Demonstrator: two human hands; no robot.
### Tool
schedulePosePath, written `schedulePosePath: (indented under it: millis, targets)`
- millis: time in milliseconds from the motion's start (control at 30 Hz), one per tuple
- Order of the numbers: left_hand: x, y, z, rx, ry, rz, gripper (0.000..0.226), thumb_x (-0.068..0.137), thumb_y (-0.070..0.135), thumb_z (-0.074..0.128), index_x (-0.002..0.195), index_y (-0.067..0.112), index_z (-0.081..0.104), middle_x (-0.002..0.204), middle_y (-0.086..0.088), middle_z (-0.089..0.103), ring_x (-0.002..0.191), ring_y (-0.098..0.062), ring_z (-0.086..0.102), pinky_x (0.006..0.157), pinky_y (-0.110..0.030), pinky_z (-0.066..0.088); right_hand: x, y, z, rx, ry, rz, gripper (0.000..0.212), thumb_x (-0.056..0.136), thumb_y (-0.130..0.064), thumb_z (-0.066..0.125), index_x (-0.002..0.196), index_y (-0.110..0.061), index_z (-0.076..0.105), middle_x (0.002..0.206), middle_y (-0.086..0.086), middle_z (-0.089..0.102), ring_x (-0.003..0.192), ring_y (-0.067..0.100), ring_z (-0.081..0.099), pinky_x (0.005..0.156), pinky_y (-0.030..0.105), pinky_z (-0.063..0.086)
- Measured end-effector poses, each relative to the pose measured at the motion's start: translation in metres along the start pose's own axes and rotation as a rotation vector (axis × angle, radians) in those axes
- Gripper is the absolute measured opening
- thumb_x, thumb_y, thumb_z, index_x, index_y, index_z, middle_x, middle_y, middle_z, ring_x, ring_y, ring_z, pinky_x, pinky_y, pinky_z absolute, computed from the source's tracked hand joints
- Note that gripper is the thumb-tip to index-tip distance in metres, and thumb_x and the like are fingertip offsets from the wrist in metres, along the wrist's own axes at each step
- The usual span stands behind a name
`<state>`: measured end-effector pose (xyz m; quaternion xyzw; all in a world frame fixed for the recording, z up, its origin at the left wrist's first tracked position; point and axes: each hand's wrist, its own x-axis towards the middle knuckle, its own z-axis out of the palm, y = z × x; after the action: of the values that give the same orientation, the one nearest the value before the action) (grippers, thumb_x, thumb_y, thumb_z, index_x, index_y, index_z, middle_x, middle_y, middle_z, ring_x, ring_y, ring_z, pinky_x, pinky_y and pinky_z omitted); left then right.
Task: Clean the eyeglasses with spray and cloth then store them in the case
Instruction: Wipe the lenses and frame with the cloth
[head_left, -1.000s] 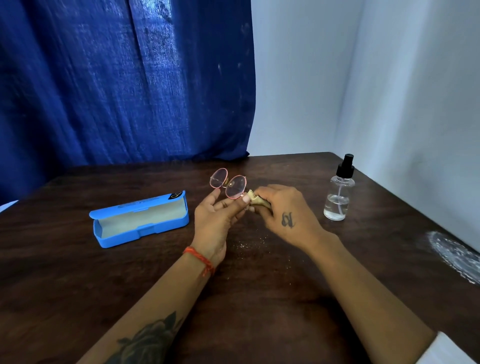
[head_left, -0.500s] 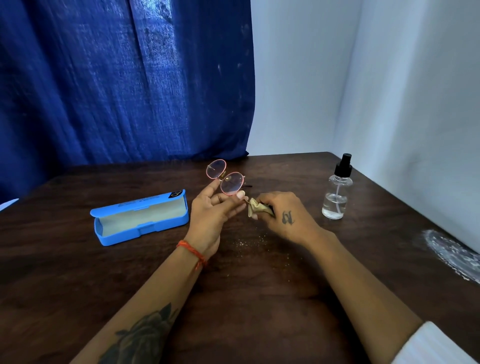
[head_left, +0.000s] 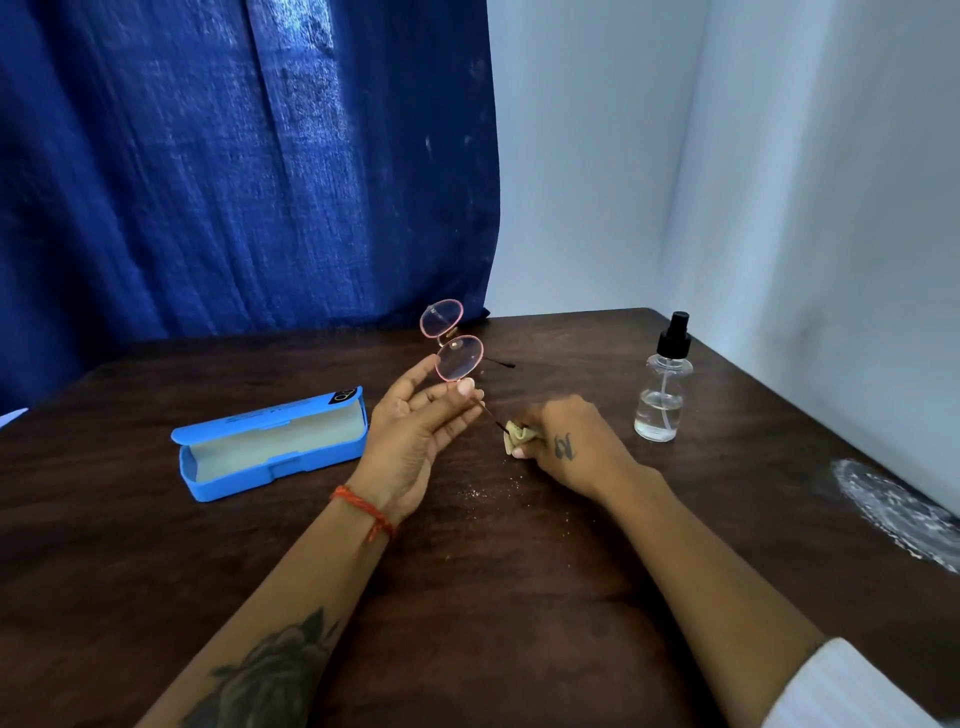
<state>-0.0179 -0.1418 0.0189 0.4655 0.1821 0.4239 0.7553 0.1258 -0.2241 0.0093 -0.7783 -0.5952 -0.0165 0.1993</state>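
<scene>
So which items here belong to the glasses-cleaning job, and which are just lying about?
In use: pink-rimmed round eyeglasses in the left hand; small beige cloth in the right hand; clear spray bottle; open blue plastic case.
Lying about: whitish crinkled sheet; blue curtain.

Background and surroundings at the dark wooden tabletop

A dark brown tabletop (head_left: 467, 597) carried everything, with pale specks (head_left: 483, 491) scattered on the wood between the two hands. Beyond the left hand a deep blue curtain (head_left: 234, 166) hung down to the tabletop's far edge. Beyond and to the outer side of the right hand stood plain pale walls (head_left: 779, 182) meeting in a corner. A whitish smeared patch (head_left: 893, 512) marked the tabletop's edge, well out past the right hand.
</scene>
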Motion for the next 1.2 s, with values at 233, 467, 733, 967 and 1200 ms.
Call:
schedulePosePath:
  millis: [233,467,733,967,1200]
  targets:
    - [0.001,-0.005,0.000,0.067,0.040,0.018,0.020,0.080,0.011,0.061,0.100,0.006,0.063,0.082,-0.002,0.071,0.081,-0.012,0.069,0.077,-0.027,0.058,0.000,-0.004,0.000,0.038,0.010,-0.014,0.015,0.083,-0.020,0.066,0.097,-0.015,0.066,0.091,0.010,0.067,0.087,0.025,0.060,0.065,0.024,0.035]
    - [0.001,-0.007,-0.001,0.144,0.040,0.086,0.009,0.085,0.014,0.057,0.085,0.010,0.064,0.088,-0.004,0.068,0.083,-0.014,0.068,0.079,-0.031,0.058,0.000,-0.003,0.001,0.076,-0.001,0.031,0.013,0.081,-0.022,0.068,0.093,-0.017,0.067,0.089,0.009,0.067,0.084,0.025,0.061,0.065,0.026,0.038]
    - [0.004,0.005,-0.007,0.153,0.062,0.099,0.015,0.089,0.017,0.053,0.092,0.010,0.066,0.092,-0.005,0.063,0.082,-0.012,0.063,0.076,-0.035,0.059,0.002,0.007,-0.004,-0.033,0.012,0.193,0.015,0.083,-0.021,0.065,0.092,-0.010,0.068,0.090,0.014,0.068,0.082,0.029,0.063,0.067,0.029,0.048]
    - [0.004,0.011,-0.011,0.336,0.053,0.214,0.017,0.091,0.018,0.051,0.092,0.008,0.066,0.092,-0.009,0.066,0.080,-0.013,0.068,0.070,-0.031,0.060,0.005,0.010,-0.012,0.145,0.600,0.124,0.022,0.086,-0.007,0.059,0.106,-0.006,0.068,0.098,0.015,0.063,0.087,0.028,0.059,0.071,0.020,0.036]
    - [-0.001,0.014,-0.006,0.487,-0.059,0.332,0.018,0.092,0.015,0.047,0.090,0.016,0.065,0.096,-0.007,0.065,0.080,-0.013,0.071,0.062,-0.025,0.059,0.016,0.009,-0.025,0.398,0.989,-0.048,0.035,0.089,-0.007,0.056,0.123,-0.002,0.057,0.118,0.017,0.061,0.106,0.012,0.054,0.094,0.017,0.044]
